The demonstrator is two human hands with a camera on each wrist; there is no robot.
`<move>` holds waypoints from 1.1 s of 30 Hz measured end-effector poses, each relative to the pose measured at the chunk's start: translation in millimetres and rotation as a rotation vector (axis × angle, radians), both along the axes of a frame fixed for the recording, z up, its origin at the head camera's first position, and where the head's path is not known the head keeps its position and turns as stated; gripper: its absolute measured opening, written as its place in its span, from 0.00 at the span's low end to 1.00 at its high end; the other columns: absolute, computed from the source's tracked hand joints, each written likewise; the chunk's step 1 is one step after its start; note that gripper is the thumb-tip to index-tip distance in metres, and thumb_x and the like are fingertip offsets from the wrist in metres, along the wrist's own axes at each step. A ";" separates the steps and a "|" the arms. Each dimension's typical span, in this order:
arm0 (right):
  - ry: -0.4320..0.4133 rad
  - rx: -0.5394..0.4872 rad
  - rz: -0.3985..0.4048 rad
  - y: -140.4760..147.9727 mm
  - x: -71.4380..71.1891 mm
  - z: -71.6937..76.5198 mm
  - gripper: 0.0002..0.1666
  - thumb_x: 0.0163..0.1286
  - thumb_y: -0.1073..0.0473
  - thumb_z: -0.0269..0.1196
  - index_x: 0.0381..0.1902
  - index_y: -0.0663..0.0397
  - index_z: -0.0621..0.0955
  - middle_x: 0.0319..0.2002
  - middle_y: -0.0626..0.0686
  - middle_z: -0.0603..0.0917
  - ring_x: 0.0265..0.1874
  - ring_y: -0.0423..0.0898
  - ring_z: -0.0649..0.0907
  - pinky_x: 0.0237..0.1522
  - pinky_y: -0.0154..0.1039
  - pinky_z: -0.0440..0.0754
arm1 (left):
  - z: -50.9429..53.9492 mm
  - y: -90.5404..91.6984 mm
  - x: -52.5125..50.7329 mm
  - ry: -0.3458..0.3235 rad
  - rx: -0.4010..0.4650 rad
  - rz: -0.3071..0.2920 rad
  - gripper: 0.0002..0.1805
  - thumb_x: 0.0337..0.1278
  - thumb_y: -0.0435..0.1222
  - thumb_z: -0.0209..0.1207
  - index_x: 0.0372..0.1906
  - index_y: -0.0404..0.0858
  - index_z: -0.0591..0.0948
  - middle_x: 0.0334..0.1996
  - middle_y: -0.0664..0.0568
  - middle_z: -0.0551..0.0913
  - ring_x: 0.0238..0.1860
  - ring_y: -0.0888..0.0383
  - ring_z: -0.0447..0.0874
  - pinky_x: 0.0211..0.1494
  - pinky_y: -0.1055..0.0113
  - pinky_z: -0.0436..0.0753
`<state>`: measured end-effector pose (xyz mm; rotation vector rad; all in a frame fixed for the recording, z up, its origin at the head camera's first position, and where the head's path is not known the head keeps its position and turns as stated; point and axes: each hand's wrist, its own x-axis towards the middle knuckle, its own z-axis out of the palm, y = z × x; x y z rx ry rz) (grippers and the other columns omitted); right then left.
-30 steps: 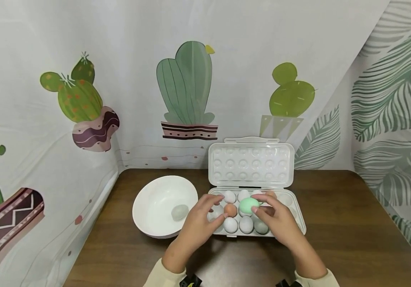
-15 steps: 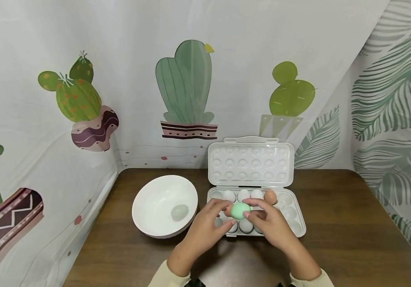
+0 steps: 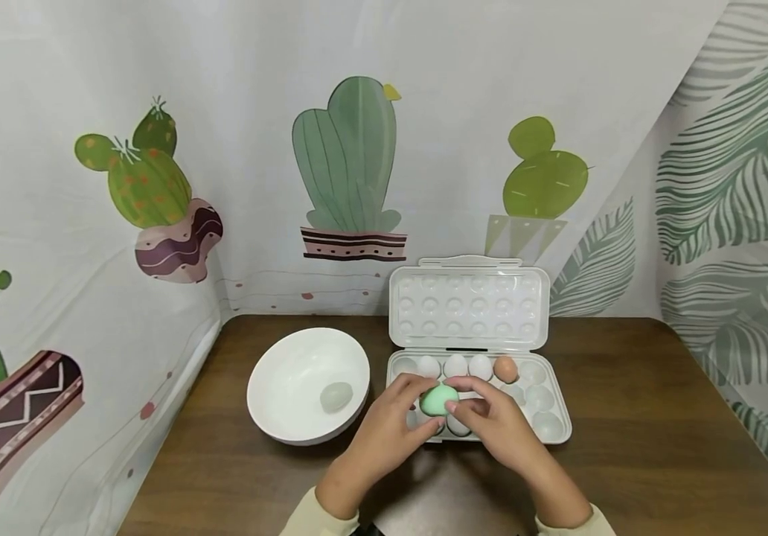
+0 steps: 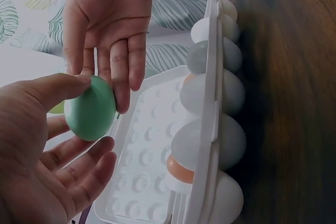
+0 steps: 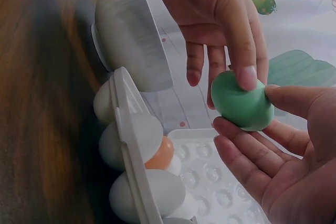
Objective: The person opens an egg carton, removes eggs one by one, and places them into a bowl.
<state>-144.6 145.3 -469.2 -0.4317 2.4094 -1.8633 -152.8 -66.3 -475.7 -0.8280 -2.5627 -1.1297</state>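
Two hands (image 3: 391, 424) (image 3: 496, 418), one green egg (image 3: 438, 400), seemingly gripped

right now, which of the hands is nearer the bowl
Left. The left hand is just right of the bowl, touching the green egg; the right hand is farther right, across the egg.

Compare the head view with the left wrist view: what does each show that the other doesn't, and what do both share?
Only the head view shows the white bowl, the pale egg inside and cream sleeves.

Only the left wrist view shows the palm of the right hand and rounded bulges below the carton rim.

Both show the green egg, the left hand, the open carton and the wooden table.
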 end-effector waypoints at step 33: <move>0.255 0.045 -0.116 21.4 -8.2 3.2 0.14 0.73 0.63 0.62 0.55 0.50 0.83 0.49 0.53 0.83 0.46 0.36 0.85 0.46 0.30 0.82 | 9.8 -12.9 -5.8 0.045 0.060 0.098 0.24 0.54 0.40 0.73 0.57 0.45 0.81 0.51 0.54 0.80 0.47 0.62 0.83 0.47 0.64 0.86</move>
